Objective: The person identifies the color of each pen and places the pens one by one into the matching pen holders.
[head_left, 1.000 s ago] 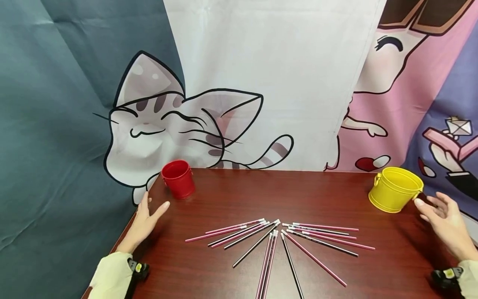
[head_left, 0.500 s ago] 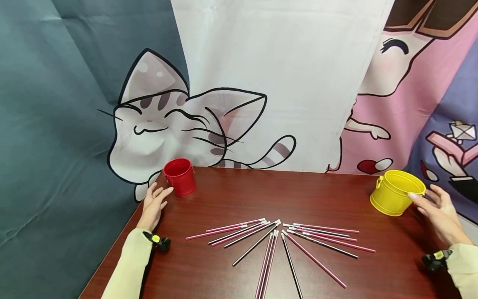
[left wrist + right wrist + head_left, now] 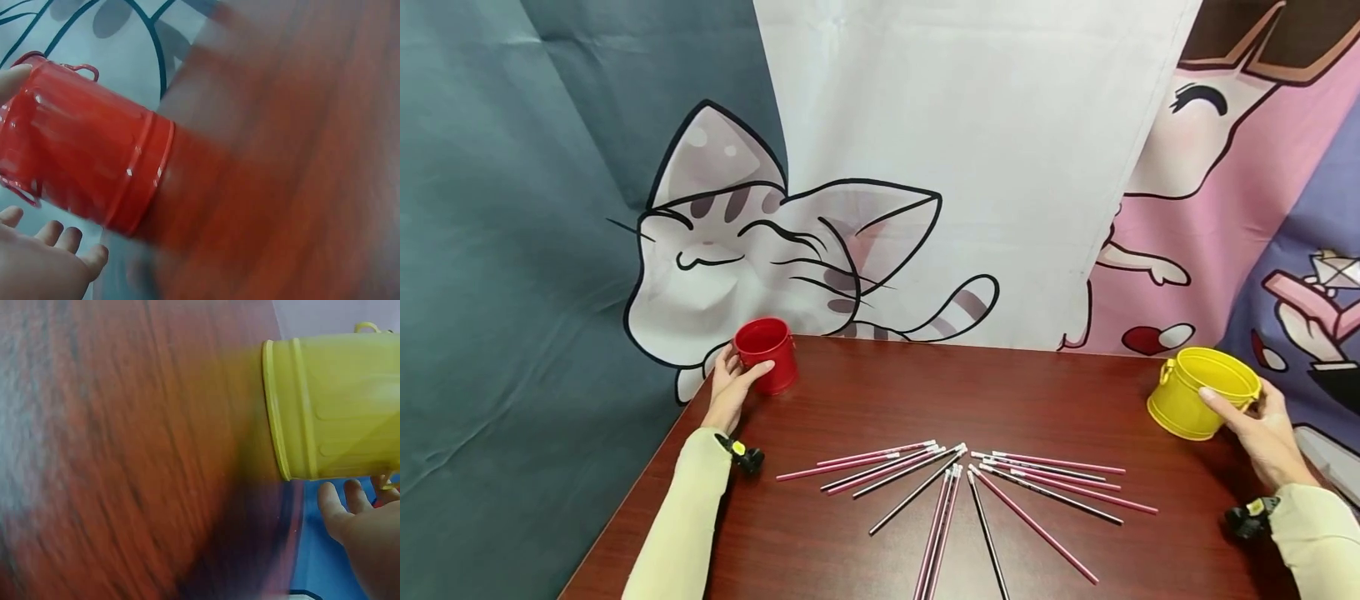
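Fingers spread loosely on left hand [image 3: 728,393] and right hand [image 3: 1261,436], neither closed. Wooden table [image 3: 970,387] stretches wide: yellow bucket [image 3: 1183,404] near its back-right corner, by the right hand; well apart, red bucket [image 3: 781,358] near its back-left corner, by the left; pencils [image 3: 1034,525] fanned mid-table.

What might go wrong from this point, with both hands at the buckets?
First, the left hand shows its fingers apart from the red bucket in its wrist view, so a thumb-first push might tip it. Second, that bucket stands near the table's far-left corner; a nudge outward could send it off. Third, if the yellow bucket slides inward, it may scatter the fanned sticks.
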Motion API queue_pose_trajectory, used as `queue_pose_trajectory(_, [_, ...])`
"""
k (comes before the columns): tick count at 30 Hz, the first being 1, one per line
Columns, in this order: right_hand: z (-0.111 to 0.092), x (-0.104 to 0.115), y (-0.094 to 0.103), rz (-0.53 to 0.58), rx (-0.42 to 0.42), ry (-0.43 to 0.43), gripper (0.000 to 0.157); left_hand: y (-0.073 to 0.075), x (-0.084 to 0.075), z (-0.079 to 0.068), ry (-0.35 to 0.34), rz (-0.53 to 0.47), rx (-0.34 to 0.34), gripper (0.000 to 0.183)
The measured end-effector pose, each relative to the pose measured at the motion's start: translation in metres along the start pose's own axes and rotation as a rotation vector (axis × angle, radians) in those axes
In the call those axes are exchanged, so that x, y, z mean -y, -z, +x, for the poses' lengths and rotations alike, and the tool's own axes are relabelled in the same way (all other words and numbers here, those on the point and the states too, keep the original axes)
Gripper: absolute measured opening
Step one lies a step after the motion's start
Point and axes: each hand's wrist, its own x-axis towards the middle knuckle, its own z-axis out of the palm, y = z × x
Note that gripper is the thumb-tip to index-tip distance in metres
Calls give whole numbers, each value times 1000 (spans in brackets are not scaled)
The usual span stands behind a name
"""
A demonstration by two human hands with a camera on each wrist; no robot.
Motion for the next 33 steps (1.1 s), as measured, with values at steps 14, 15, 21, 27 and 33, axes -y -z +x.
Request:
queue_pose_trajectory(14, [3, -8, -7, -48, -85, 43, 45, -12, 0, 10, -50, 187, 21, 103])
queue_pose_trajectory(15, [3, -8, -7, -48, -85, 43, 44, -12, 1, 11, -53, 195, 20, 102])
queue_pose_trajectory(21, [2, -7, -15, -62, -69, 30, 44, -9, 5, 10, -70, 231, 26, 101])
queue_pose_trajectory(27, [-3, -6, -24, -186, -136, -34, 49, -12, 5, 4, -94, 251, 70, 97])
queue_pose_trajectory(33, [-4, -8, -39, -203, -111, -22, 53, -21, 6, 0, -108, 273, 126, 98])
